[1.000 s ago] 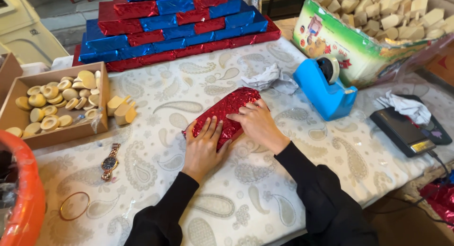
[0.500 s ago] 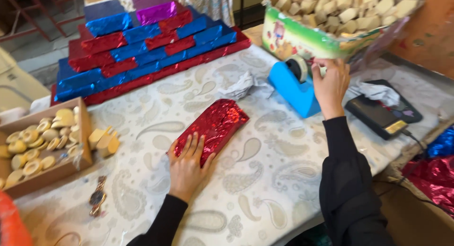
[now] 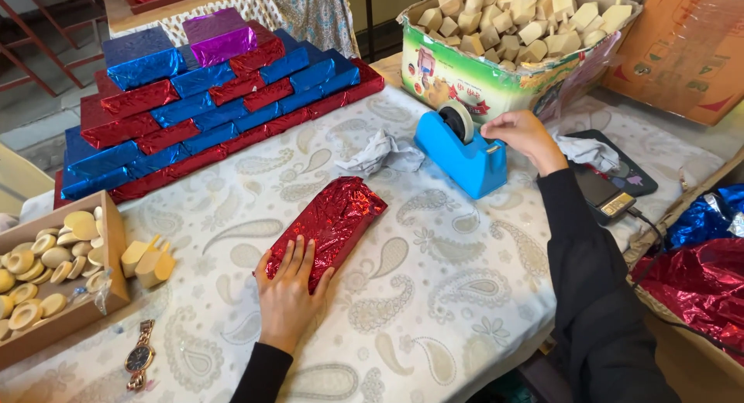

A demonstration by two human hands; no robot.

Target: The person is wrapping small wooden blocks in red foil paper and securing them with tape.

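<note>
While left hand [image 3: 287, 294] pins it, red parcel [image 3: 329, 221] slants up-right

Wristwatch [image 3: 139, 359], crumpled paper [image 3: 380, 153], stacked foil pkgs [image 3: 209, 101]

Left hand [image 3: 287, 294] presses red foil parcel [image 3: 329, 221]; right hand [image 3: 521, 136] touches blue tape dispenser [image 3: 461, 151].

I see two bare hands, the left hand [image 3: 285, 294] and the right hand [image 3: 521, 134], with no rings or gloves. Both arms wear long black sleeves [image 3: 577, 240] reaching the wrists, the fabric loose and creased.
</note>
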